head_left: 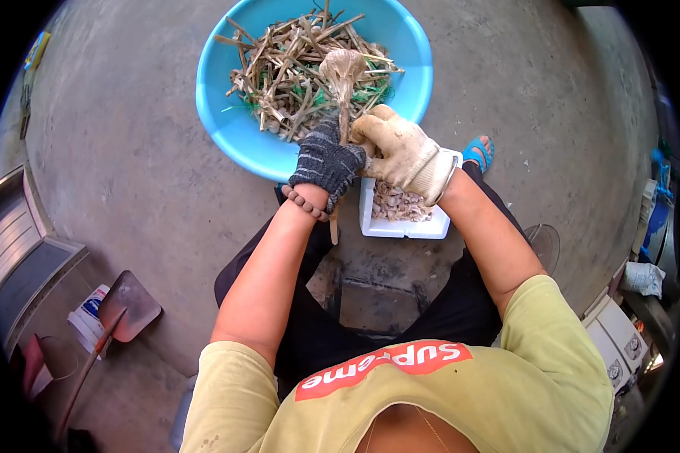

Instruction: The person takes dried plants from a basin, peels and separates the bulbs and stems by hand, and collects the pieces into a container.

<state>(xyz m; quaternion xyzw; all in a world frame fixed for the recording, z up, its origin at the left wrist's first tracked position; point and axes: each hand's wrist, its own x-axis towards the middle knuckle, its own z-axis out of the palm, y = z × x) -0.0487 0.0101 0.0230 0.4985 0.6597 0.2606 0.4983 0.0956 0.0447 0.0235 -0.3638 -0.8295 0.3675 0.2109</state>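
Note:
My left hand [327, 157], in a dark grey knitted glove, is closed round the stem of a dried garlic bulb [342, 69]. The bulb points away from me, above the blue basin [210, 113]; the lower stem comes out below the hand. My right hand [402, 149] wears a cream glove and sits right beside the stem, its fingers curled in. What those fingers grip is hidden. Inside the basin lie many dry garlic stalks [287, 72] with bits of green netting. Under my right hand is a white foam box [404, 230] holding loose garlic cloves [400, 205].
A shovel [131, 302] leans by a white bucket [90, 317] at the lower left, near a metal-framed panel [34, 279]. My foot in a blue sandal [479, 153] rests right of the box. White appliances [612, 340] and a bag [643, 278] line the right side.

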